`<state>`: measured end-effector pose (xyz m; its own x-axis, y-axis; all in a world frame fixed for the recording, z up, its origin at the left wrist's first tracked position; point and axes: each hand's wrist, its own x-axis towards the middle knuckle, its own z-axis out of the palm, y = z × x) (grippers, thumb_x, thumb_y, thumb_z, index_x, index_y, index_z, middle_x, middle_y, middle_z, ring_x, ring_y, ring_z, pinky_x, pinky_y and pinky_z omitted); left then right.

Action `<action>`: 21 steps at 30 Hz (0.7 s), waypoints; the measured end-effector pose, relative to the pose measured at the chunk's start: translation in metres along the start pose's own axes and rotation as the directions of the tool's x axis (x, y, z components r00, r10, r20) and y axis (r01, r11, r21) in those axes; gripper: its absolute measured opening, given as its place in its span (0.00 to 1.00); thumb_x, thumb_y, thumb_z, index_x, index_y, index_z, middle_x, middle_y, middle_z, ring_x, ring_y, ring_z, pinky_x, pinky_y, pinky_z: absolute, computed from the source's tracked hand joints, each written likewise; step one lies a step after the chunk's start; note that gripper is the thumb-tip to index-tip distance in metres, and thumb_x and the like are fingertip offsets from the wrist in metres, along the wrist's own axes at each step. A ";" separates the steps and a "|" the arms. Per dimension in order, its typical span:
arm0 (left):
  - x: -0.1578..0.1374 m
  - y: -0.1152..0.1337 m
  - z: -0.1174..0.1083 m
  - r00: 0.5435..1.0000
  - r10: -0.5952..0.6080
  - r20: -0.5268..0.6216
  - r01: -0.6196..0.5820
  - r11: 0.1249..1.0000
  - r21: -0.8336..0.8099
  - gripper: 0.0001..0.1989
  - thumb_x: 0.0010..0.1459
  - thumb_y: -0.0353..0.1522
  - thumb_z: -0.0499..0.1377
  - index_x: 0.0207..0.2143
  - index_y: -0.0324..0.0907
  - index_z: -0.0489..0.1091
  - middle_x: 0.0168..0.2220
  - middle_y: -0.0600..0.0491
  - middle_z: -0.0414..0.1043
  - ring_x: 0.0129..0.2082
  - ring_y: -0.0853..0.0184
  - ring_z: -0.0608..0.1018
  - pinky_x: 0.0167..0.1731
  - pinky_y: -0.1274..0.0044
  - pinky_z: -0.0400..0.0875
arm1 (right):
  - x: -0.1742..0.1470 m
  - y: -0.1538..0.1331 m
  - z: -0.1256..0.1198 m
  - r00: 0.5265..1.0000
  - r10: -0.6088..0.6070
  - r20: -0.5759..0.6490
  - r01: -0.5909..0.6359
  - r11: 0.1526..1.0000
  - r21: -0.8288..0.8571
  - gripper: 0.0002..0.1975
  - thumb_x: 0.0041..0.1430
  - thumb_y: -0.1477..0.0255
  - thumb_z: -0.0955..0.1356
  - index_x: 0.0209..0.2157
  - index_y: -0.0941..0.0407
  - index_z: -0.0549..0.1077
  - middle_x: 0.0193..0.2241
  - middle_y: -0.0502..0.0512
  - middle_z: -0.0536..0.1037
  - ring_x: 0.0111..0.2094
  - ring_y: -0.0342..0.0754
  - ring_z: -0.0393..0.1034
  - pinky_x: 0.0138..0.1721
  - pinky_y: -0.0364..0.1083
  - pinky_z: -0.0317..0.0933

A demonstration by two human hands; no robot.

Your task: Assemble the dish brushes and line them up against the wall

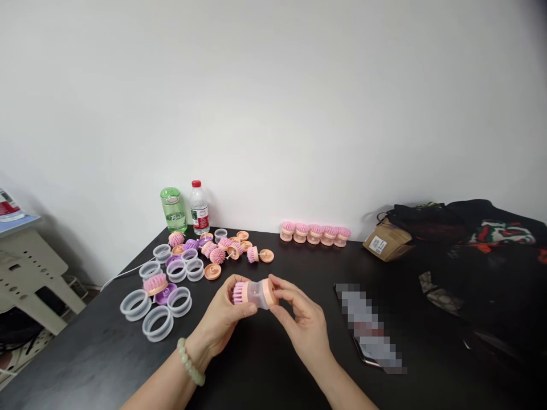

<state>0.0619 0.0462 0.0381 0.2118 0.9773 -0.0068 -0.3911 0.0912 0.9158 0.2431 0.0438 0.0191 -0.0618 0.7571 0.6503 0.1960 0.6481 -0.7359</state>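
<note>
Between my hands, above the black table, a small scrub brush [257, 294] lies sideways, with pink bristles on the left, a translucent middle ring and peach end pieces. My left hand [226, 313] wraps round the bristle end. The fingertips of my right hand [301, 316] grip the peach cap at the other end. To the left lie loose parts: clear rings [158, 323], pink brush heads [217, 255], purple discs [166, 294] and peach caps [212, 271]. Several brushes of the same kind [315, 233] stand upright in a row by the wall.
A green bottle [173, 210] and a red-capped water bottle [199, 209] stand at the back left. On the right are a blurred-out phone [367, 327], a brown paper bag [387, 239] and dark cloth [482, 273]. A white cable [128, 273] crosses the table's left edge.
</note>
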 end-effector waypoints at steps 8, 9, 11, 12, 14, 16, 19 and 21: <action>-0.001 0.000 0.002 1.000 -0.020 -0.001 0.020 0.999 0.027 0.27 0.40 0.43 0.75 0.35 0.40 0.68 0.31 0.55 0.68 0.31 0.72 0.67 0.31 0.79 0.61 | 0.001 -0.001 -0.001 1.000 -0.029 -0.004 0.029 0.999 0.018 0.09 0.57 0.73 0.74 0.40 0.50 0.76 0.48 0.58 0.78 0.50 0.56 0.74 0.50 0.54 0.70; -0.001 0.001 0.003 1.000 -0.022 0.001 0.022 0.999 0.032 0.27 0.40 0.44 0.75 0.35 0.40 0.67 0.31 0.55 0.68 0.30 0.72 0.66 0.30 0.79 0.61 | 0.000 -0.001 -0.001 1.000 -0.007 0.004 0.007 0.999 0.042 0.12 0.57 0.74 0.74 0.43 0.50 0.75 0.49 0.58 0.77 0.50 0.56 0.74 0.50 0.54 0.70; -0.002 0.002 0.003 1.000 -0.028 0.007 0.028 0.999 0.042 0.26 0.41 0.45 0.74 0.33 0.40 0.67 0.29 0.56 0.67 0.28 0.73 0.66 0.29 0.79 0.60 | -0.001 0.000 -0.001 0.999 0.029 0.025 -0.030 0.996 0.079 0.18 0.58 0.74 0.73 0.50 0.48 0.73 0.51 0.58 0.76 0.51 0.55 0.73 0.51 0.53 0.70; -0.002 0.003 0.004 1.000 -0.030 0.008 0.030 0.999 0.045 0.27 0.40 0.46 0.74 0.32 0.40 0.66 0.28 0.56 0.66 0.28 0.73 0.66 0.29 0.79 0.60 | -0.001 0.000 -0.001 0.998 0.039 0.039 -0.042 0.996 0.083 0.21 0.58 0.74 0.73 0.52 0.48 0.71 0.51 0.58 0.75 0.51 0.54 0.73 0.52 0.53 0.70; -0.002 0.004 0.004 1.000 -0.030 0.004 0.030 0.998 0.049 0.27 0.40 0.47 0.74 0.31 0.40 0.65 0.28 0.57 0.65 0.27 0.73 0.66 0.28 0.79 0.60 | -0.002 0.000 -0.002 0.997 0.040 0.066 -0.044 0.997 0.062 0.23 0.59 0.74 0.72 0.55 0.47 0.70 0.52 0.58 0.74 0.52 0.54 0.73 0.53 0.53 0.70; -0.002 0.004 0.004 1.000 -0.022 -0.005 0.022 0.998 0.062 0.29 0.40 0.50 0.73 0.30 0.40 0.64 0.26 0.58 0.64 0.26 0.74 0.65 0.26 0.80 0.59 | -0.001 0.001 -0.004 0.996 0.018 0.089 -0.021 0.999 0.026 0.24 0.60 0.73 0.72 0.56 0.47 0.70 0.53 0.58 0.73 0.53 0.55 0.72 0.53 0.54 0.70; -0.003 0.004 0.004 0.999 -0.021 -0.031 0.024 0.994 0.103 0.29 0.43 0.54 0.69 0.28 0.41 0.62 0.24 0.60 0.62 0.23 0.75 0.64 0.23 0.80 0.56 | 0.001 0.000 -0.007 0.989 -0.039 0.142 0.047 0.998 -0.053 0.23 0.61 0.73 0.71 0.57 0.47 0.70 0.53 0.59 0.73 0.54 0.55 0.71 0.53 0.54 0.69; -0.002 0.003 0.003 0.998 -0.045 -0.039 0.049 0.992 0.118 0.29 0.46 0.55 0.66 0.27 0.41 0.61 0.23 0.60 0.60 0.21 0.75 0.63 0.22 0.80 0.55 | 0.003 -0.002 -0.008 0.979 -0.090 0.183 0.110 0.988 -0.106 0.22 0.61 0.74 0.70 0.57 0.47 0.71 0.53 0.58 0.74 0.53 0.55 0.71 0.53 0.53 0.69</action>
<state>0.0628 0.0438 0.0423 0.1942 0.9789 -0.0638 -0.2716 0.1161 0.9554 0.2506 0.0434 0.0241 -0.2572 0.6980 0.6683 0.2901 0.7154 -0.6356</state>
